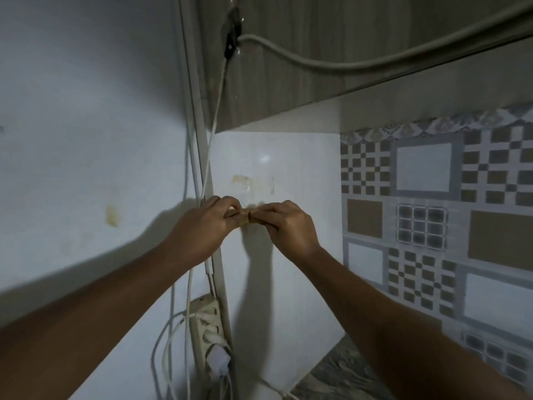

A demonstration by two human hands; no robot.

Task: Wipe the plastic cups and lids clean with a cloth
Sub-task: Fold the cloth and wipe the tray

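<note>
Near and low, forearms (86,327) cut off at the frame's edge; power strip (206,321) hanging left, cords (170,350) blurred. Further out, left hand (202,223) and right hand (291,226) both pinching a small tan piece (245,219), mostly hidden by fingers. Cloth or not, impossible to tell. Beyond, stained white wall (288,157), patterned tiles (432,197) right.

Small tan cloth (245,219) pinched between two hands

The tan cloth looks bunched or folded into a short, narrow strip, with a dark crease across its middle. It is held in the air, roughly level. The left hand (202,223) pinches its left end and the right hand (288,226) its right end. Curled fingers hide most of it, and blur hides its texture.
</note>
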